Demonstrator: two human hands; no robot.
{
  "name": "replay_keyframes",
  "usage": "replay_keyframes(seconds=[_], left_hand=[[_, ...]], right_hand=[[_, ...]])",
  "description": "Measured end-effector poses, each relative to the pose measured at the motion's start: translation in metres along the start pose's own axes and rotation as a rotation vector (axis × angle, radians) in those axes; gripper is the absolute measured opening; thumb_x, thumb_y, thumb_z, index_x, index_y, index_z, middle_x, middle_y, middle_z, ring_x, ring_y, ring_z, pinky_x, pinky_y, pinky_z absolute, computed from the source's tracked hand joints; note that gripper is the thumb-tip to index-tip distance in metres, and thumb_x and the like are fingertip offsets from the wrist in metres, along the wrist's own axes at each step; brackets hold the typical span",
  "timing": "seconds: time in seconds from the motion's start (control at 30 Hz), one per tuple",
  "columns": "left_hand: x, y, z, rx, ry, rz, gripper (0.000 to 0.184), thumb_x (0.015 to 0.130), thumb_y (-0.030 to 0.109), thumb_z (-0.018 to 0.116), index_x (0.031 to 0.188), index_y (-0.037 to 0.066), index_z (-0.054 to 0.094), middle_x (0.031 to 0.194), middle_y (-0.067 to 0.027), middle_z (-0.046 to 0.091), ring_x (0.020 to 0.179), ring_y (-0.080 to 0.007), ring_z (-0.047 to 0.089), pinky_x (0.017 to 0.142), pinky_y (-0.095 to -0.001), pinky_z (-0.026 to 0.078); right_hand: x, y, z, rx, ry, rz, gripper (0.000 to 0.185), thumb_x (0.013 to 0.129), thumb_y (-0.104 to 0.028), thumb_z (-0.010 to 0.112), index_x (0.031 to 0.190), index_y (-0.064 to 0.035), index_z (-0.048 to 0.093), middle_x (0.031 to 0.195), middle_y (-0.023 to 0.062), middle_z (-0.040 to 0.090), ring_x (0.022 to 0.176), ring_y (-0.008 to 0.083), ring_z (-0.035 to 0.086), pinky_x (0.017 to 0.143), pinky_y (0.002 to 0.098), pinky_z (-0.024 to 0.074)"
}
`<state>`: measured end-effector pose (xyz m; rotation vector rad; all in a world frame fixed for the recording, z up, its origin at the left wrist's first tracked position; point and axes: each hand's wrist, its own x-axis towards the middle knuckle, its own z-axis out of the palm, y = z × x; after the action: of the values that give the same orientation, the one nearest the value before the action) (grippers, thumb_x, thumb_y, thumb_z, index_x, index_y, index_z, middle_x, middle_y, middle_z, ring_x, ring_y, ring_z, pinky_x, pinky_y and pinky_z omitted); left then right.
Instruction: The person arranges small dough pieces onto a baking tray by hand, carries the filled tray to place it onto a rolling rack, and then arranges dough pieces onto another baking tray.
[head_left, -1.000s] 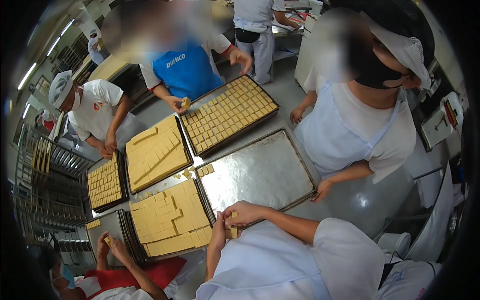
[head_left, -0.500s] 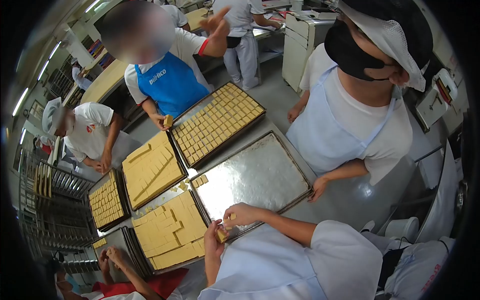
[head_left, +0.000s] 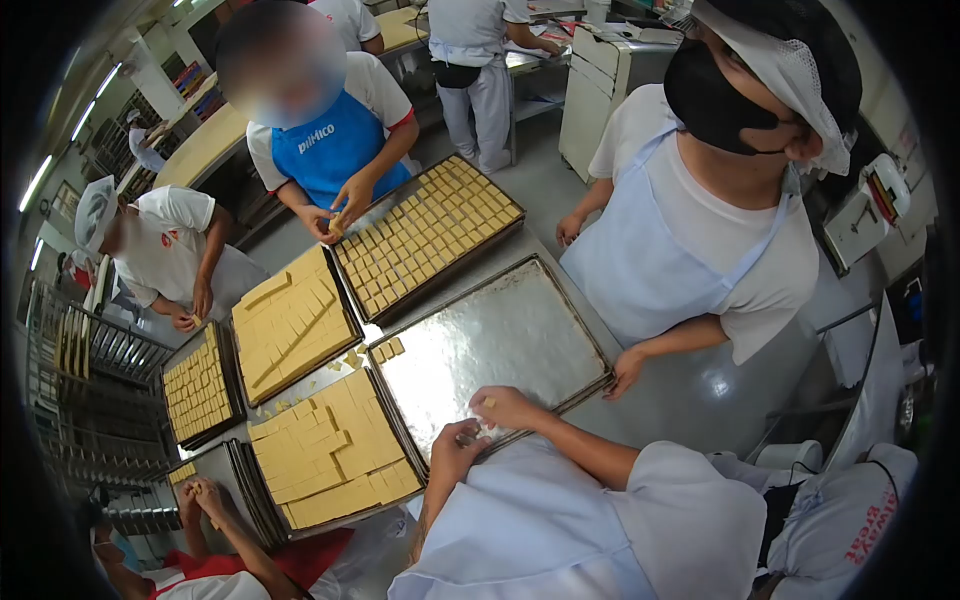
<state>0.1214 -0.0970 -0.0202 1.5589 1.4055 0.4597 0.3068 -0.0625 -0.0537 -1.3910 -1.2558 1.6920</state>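
A yellow piece [head_left: 489,402] sits in the right hand [head_left: 507,408], gripped by its bent fingers over the near edge of a metal tray [head_left: 490,335]. The left hand [head_left: 455,450] is just beside it at the same edge, fingers curled; I cannot tell whether it holds anything. A short row of yellow pieces [head_left: 386,348] lies in the tray's left corner.

Left of this tray, a cut slab [head_left: 335,445] fills another tray, its blocks partly stepped. Beyond it lies a second slab [head_left: 290,320] with a diagonal line of pieces on top, and crumbs [head_left: 350,360] lie between the trays on the metal table [head_left: 450,288]. A full tray of small blocks [head_left: 430,235] stands on the far side, and a smaller batch [head_left: 200,385] at far left.

Around the table, a person in a blue apron [head_left: 320,137] has both hands at a piece. A person in a black mask [head_left: 715,110] stands at right, one hand near the tray's corner. At lower left, a person in a red apron [head_left: 310,562] holds both hands close together. Racks [head_left: 75,350] stand behind at left.
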Motion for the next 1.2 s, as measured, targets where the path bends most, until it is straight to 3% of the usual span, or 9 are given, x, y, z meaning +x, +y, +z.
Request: replay_keyframes(seconds=[0.2,0.4,0.7,0.8,0.9,0.97,1.1,1.13,1.2], left_hand=[[0.010,0.000,0.009,0.260,-0.099,0.294,0.028,0.081,0.029,0.075,0.102,0.010,0.070,0.100,-0.0108,0.063,0.085,-0.0336,0.066,0.072,-0.0432,0.053],[0.004,0.033,0.004,0.388,0.069,0.135,0.029,0.083,0.026,0.072,0.109,0.013,0.068,0.103,-0.0108,0.064,0.079,-0.0347,0.068,0.070,-0.0432,0.055],[0.016,0.008,0.006,0.367,-0.008,0.200,0.028,0.081,0.020,0.073,0.108,0.010,0.070,0.088,-0.0119,0.065,0.076,-0.0350,0.068,0.070,-0.0416,0.054],[0.016,0.004,0.005,0.154,0.015,0.221,0.025,0.084,0.017,0.071,0.107,0.006,0.070,0.085,-0.0089,0.065,0.070,-0.0254,0.066,0.063,-0.0367,0.053],[0.015,0.007,-0.005,-0.130,-0.104,-0.150,0.030,0.088,0.017,0.069,0.114,0.002,0.067,0.085,-0.0066,0.064,0.064,-0.0143,0.060,0.053,-0.0307,0.050],[0.010,0.022,-0.015,-0.341,-0.093,-0.083,0.033,0.089,0.016,0.067,0.120,0.002,0.064,0.085,-0.0057,0.063,0.061,-0.0110,0.057,0.049,-0.0282,0.047],[0.006,0.026,-0.032,-0.759,-0.145,-0.085,0.042,0.090,0.012,0.063,0.131,0.005,0.058,0.085,-0.0059,0.061,0.059,-0.0110,0.056,0.046,-0.0254,0.045],[0.012,0.001,-0.032,-0.888,-0.254,-0.105,0.038,0.090,0.011,0.060,0.128,0.006,0.056,0.088,-0.0076,0.061,0.063,-0.0137,0.058,0.047,-0.0260,0.046],[0.007,-0.004,-0.033,-1.189,-0.235,-0.144,0.034,0.091,0.011,0.059,0.124,0.007,0.054,0.093,-0.0089,0.062,0.064,-0.0156,0.059,0.048,-0.0266,0.047]], right_hand=[[0.018,0.010,-0.030,0.043,0.147,0.033,0.017,0.091,-0.014,0.064,0.104,-0.0033,0.066,0.083,0.0049,0.066,0.065,0.0122,0.065,0.060,0.0272,0.0544],[0.015,0.012,-0.031,0.136,0.163,0.017,0.026,0.090,-0.016,0.064,0.113,-0.0040,0.063,0.082,0.0051,0.064,0.064,0.0125,0.063,0.058,0.0281,0.0538],[0.041,-0.051,-0.061,0.233,0.258,-0.234,0.050,0.093,-0.002,0.058,0.141,-0.0047,0.043,0.087,0.0041,0.060,0.069,0.0121,0.060,0.064,0.0287,0.0535],[0.028,-0.142,-0.090,0.175,0.425,-0.514,0.055,0.091,0.002,0.057,0.143,-0.0077,0.042,0.094,0.0041,0.057,0.073,0.0119,0.061,0.064,0.0261,0.0524],[0.012,-0.206,-0.100,0.125,0.593,-0.737,0.057,0.089,0.004,0.059,0.142,-0.0077,0.042,0.098,0.0050,0.055,0.073,0.0123,0.059,0.066,0.0259,0.0529],[0.009,-0.222,-0.098,0.081,0.688,-0.815,0.058,0.088,0.004,0.061,0.142,-0.0079,0.042,0.098,0.0051,0.055,0.073,0.0126,0.059,0.067,0.0257,0.0531],[0.024,-0.173,-0.067,-0.013,0.421,-0.587,0.059,0.086,0.003,0.065,0.140,-0.0086,0.045,0.093,0.0059,0.058,0.077,0.0135,0.061,0.068,0.0271,0.0531],[0.026,-0.152,-0.053,-0.002,0.312,-0.470,0.059,0.085,0.001,0.067,0.139,-0.0088,0.047,0.092,0.0064,0.060,0.079,0.0141,0.062,0.069,0.0286,0.0531],[0.028,-0.101,-0.027,-0.210,0.168,-0.340,0.060,0.085,-0.002,0.067,0.141,-0.0105,0.047,0.090,0.0033,0.062,0.075,0.0108,0.062,0.069,0.0269,0.0524]])
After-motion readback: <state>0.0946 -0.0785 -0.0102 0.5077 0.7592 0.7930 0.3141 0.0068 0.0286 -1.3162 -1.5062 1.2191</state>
